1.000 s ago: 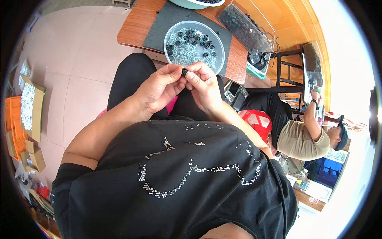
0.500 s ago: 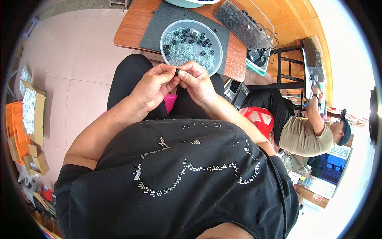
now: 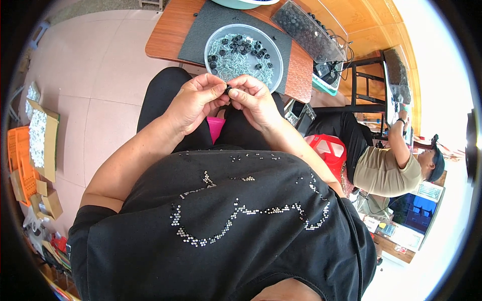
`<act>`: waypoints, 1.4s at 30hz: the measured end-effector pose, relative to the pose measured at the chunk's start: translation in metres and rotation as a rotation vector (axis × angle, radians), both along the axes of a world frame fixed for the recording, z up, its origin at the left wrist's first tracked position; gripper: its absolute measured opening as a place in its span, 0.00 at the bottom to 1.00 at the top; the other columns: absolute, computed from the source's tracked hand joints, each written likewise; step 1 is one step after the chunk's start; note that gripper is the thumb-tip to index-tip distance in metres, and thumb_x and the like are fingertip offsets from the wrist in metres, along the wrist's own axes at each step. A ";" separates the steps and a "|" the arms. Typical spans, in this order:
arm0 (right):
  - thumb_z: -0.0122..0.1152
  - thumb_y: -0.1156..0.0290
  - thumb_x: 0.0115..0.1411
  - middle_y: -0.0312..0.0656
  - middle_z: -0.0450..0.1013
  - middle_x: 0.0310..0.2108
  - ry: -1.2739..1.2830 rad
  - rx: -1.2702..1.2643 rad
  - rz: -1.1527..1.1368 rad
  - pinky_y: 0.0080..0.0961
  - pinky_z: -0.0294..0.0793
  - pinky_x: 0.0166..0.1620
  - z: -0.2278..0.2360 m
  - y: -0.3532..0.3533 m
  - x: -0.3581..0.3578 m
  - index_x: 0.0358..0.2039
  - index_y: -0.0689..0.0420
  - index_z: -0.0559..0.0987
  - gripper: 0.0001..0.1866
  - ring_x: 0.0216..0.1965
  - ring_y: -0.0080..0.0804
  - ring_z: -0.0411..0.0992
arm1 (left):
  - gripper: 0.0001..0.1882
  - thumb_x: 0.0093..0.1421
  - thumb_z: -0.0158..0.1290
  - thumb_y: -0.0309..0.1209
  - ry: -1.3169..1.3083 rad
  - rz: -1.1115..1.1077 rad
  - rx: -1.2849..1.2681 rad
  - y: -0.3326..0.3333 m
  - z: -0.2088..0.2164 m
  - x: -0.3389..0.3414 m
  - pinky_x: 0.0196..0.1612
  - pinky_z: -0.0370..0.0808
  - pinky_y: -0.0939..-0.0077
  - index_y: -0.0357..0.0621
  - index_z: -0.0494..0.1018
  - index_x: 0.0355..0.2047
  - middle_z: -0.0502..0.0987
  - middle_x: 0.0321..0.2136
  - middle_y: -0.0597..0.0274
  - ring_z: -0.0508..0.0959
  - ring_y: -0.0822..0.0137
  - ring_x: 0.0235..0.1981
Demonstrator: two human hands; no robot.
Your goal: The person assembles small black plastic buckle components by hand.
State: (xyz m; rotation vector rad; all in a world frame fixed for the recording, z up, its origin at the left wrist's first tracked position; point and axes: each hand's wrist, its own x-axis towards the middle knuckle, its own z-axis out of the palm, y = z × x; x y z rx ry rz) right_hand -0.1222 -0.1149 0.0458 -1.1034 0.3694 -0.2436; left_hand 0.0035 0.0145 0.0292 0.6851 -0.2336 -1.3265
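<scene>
Just in front of the near rim of a clear round tub (image 3: 277,49), my two hands meet over my lap. A small black round plastic part (image 3: 228,90) is pinched between their fingertips. My left hand (image 3: 200,103) grips it with closed thumb and forefinger, and my right hand (image 3: 254,102) presses its thumb and fingers on it from the other side. Fingers cover most of the part, so its details are hidden. Inside the tub lie many silvery screws (image 3: 233,64), with several black round parts (image 3: 241,46) scattered on top.
The tub stands on a dark mat (image 3: 193,44) on a brown wooden table (image 3: 163,37). Behind it are a pale green basin (image 3: 246,5) and a clear bin of black parts (image 3: 306,30). A person (image 3: 386,170) works at the right. Boxes and an orange crate (image 3: 20,163) stand at the left.
My hands have shifted very slightly to the right with the black part still between them. The view has moved a little; the tub's contents look the same.
</scene>
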 end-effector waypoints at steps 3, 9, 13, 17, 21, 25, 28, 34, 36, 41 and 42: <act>0.61 0.78 0.56 0.36 0.75 0.31 -0.015 -0.052 0.029 0.13 0.71 0.33 0.003 0.000 -0.001 0.37 0.61 0.75 0.07 0.30 0.18 0.72 | 0.03 0.61 0.53 0.28 0.071 -0.008 -0.010 0.002 0.001 -0.001 0.40 0.74 0.80 0.44 0.72 0.34 0.76 0.31 0.64 0.75 0.75 0.32; 0.60 0.79 0.56 0.37 0.74 0.34 -0.048 -0.154 0.059 0.20 0.72 0.42 0.008 -0.001 -0.007 0.37 0.61 0.74 0.08 0.35 0.23 0.74 | 0.05 0.61 0.53 0.30 0.019 -0.012 -0.002 0.003 0.010 -0.003 0.37 0.74 0.82 0.43 0.73 0.35 0.76 0.29 0.66 0.75 0.76 0.29; 0.59 0.78 0.57 0.38 0.74 0.33 -0.103 -0.147 0.046 0.17 0.72 0.38 0.012 0.004 -0.006 0.37 0.61 0.73 0.07 0.34 0.23 0.74 | 0.07 0.62 0.51 0.31 -0.115 -0.012 0.005 0.005 0.012 -0.005 0.43 0.73 0.78 0.42 0.73 0.38 0.77 0.34 0.65 0.76 0.75 0.34; 0.59 0.76 0.59 0.37 0.73 0.32 -0.132 -0.045 -0.005 0.12 0.69 0.30 0.014 0.007 -0.005 0.37 0.60 0.72 0.08 0.32 0.22 0.74 | 0.09 0.62 0.51 0.25 -0.185 0.047 -0.057 0.007 0.021 -0.009 0.45 0.75 0.78 0.39 0.71 0.43 0.77 0.36 0.60 0.77 0.72 0.38; 0.59 0.72 0.58 0.35 0.71 0.30 -0.107 -0.032 -0.046 0.16 0.64 0.31 0.019 0.013 -0.005 0.39 0.59 0.72 0.10 0.28 0.19 0.66 | 0.08 0.61 0.51 0.24 -0.213 0.105 -0.086 0.007 0.029 -0.014 0.36 0.74 0.83 0.37 0.72 0.41 0.79 0.33 0.59 0.79 0.72 0.32; 0.59 0.72 0.59 0.35 0.70 0.30 -0.125 -0.001 -0.053 0.16 0.65 0.32 0.016 0.012 -0.006 0.39 0.59 0.71 0.10 0.30 0.19 0.66 | 0.09 0.61 0.51 0.24 -0.253 0.102 -0.088 0.006 0.028 -0.014 0.36 0.74 0.83 0.37 0.72 0.42 0.79 0.33 0.59 0.79 0.71 0.32; 0.58 0.72 0.59 0.34 0.70 0.31 -0.112 -0.011 -0.052 0.16 0.65 0.33 0.015 0.011 -0.005 0.39 0.58 0.70 0.10 0.30 0.19 0.66 | 0.10 0.62 0.49 0.23 -0.244 0.078 -0.104 0.007 0.024 -0.012 0.45 0.76 0.77 0.37 0.70 0.44 0.78 0.37 0.56 0.78 0.69 0.38; 0.56 0.72 0.60 0.34 0.70 0.32 -0.094 -0.051 -0.074 0.17 0.65 0.35 0.014 0.015 -0.005 0.41 0.58 0.71 0.09 0.31 0.19 0.66 | 0.10 0.62 0.49 0.22 -0.229 0.117 -0.097 0.005 0.023 -0.014 0.45 0.75 0.77 0.36 0.70 0.44 0.77 0.38 0.56 0.78 0.69 0.39; 0.54 0.71 0.61 0.34 0.70 0.32 -0.114 0.019 -0.098 0.18 0.65 0.35 0.015 0.019 -0.004 0.41 0.58 0.71 0.09 0.32 0.20 0.66 | 0.10 0.61 0.50 0.22 -0.373 0.148 -0.077 0.006 0.024 -0.015 0.45 0.74 0.78 0.36 0.70 0.43 0.78 0.37 0.57 0.77 0.71 0.39; 0.53 0.70 0.62 0.34 0.70 0.32 -0.128 0.066 -0.102 0.19 0.65 0.36 0.015 0.022 -0.003 0.41 0.57 0.71 0.08 0.32 0.21 0.66 | 0.10 0.61 0.51 0.22 -0.440 0.153 -0.058 0.007 0.027 -0.015 0.45 0.73 0.80 0.36 0.71 0.43 0.77 0.36 0.60 0.77 0.73 0.37; 0.53 0.70 0.62 0.34 0.70 0.32 -0.134 0.077 -0.092 0.19 0.65 0.37 0.014 0.021 -0.003 0.42 0.57 0.71 0.08 0.32 0.21 0.66 | 0.10 0.61 0.51 0.22 -0.467 0.159 -0.029 0.007 0.027 -0.015 0.45 0.73 0.80 0.36 0.71 0.43 0.78 0.36 0.60 0.77 0.74 0.37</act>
